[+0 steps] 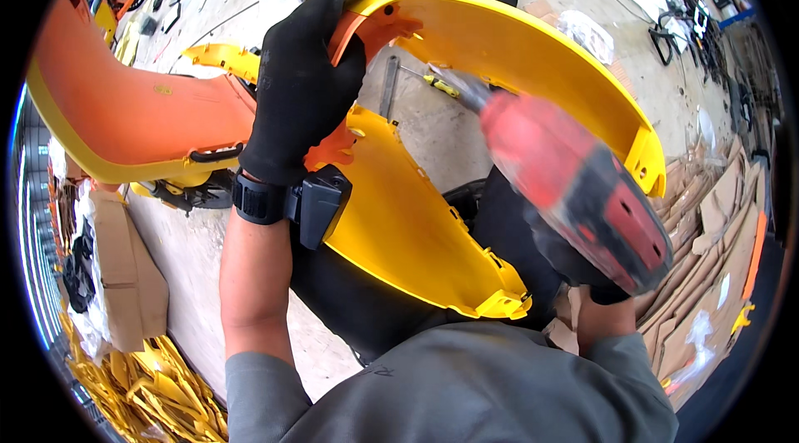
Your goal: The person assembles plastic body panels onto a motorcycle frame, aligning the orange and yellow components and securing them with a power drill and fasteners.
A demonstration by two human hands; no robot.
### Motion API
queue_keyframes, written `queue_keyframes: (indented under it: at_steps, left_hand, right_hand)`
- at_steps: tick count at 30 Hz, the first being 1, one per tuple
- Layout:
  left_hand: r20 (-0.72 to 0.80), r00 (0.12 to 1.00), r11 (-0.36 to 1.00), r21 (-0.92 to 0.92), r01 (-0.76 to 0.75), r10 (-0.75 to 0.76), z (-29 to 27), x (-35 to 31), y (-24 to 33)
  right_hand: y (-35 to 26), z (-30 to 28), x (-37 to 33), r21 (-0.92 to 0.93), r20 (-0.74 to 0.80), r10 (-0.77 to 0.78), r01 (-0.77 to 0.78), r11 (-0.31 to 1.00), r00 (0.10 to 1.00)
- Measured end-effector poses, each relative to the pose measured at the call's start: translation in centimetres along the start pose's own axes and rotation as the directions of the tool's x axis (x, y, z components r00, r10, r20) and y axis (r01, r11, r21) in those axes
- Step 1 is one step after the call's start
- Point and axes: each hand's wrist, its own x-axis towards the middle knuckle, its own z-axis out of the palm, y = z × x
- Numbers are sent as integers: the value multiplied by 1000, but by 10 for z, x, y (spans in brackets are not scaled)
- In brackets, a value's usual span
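Note:
My left hand (304,85), in a black glove, is closed round the orange bracketed end of a curved plastic shell. From this end one long yellow panel (533,39) arcs away to the right, and a second yellow panel (408,222) runs down across my lap. An orange curved panel with a yellow edge (158,118) extends to the left of my hand. My right hand (570,256), also gloved, grips a red and black power drill (566,168). The drill is blurred; its tip points up and left between the two yellow panels, apart from my left hand.
A screwdriver with a yellow handle (443,85) lies on the concrete floor beyond the panels. Flattened cardboard (707,251) is stacked at the right. Yellow plastic parts (150,385) are heaped at the lower left, below a cardboard box (125,268). Plastic bags (587,33) lie farther off.

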Motion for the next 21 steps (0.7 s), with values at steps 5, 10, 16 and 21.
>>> queue_keyframes:
  at_steps: [5, 10, 16, 21]
  left_hand:
    - [134, 982, 989, -47, 141, -133, -4, -6, 4]
    - [177, 969, 982, 114, 153, -172, -10, -7, 11]
    - [183, 955, 968, 135, 211, -233, -1, -1, 19]
    - [153, 958, 950, 237, 202, -242, -9, -1, 14]
  right_hand:
    - [5, -33, -81, -6, 2, 323, -323, 947, 947]
    - [14, -49, -127, -163, 2, 719, -710, 686, 695]
    - [55, -41, -108, 215, -231, 530, -489, 846, 816]
    - [170, 14, -85, 133, -443, 663, -687, 714, 604]
